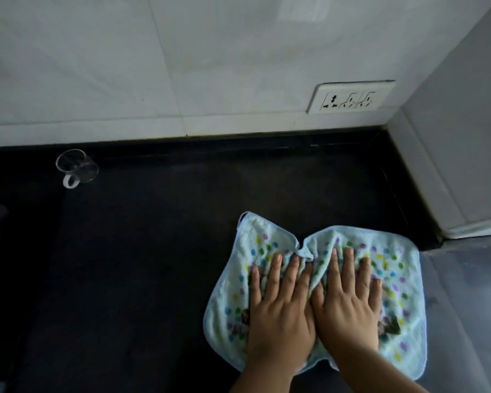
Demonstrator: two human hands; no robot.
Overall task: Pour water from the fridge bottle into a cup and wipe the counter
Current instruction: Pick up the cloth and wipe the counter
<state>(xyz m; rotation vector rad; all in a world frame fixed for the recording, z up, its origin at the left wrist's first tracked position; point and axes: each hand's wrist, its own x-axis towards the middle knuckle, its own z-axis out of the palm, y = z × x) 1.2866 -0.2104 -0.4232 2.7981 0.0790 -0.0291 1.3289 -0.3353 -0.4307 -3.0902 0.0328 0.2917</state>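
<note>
Pale blue towel [323, 251] (multicoloured dots) lies on black counter [153, 251], white wall [153, 66] behind.

Back wall [97, 66]: large white glossy tiles, thin grout lines, faint bright reflection near top right. White socket plate [352, 97] set low on that wall, near the corner. Pale grey side wall [465, 123] meeting it at right. Black polished desk [153, 251] running along both walls, low black upstand at the rear edge. Dim, cool lighting overall.
</note>
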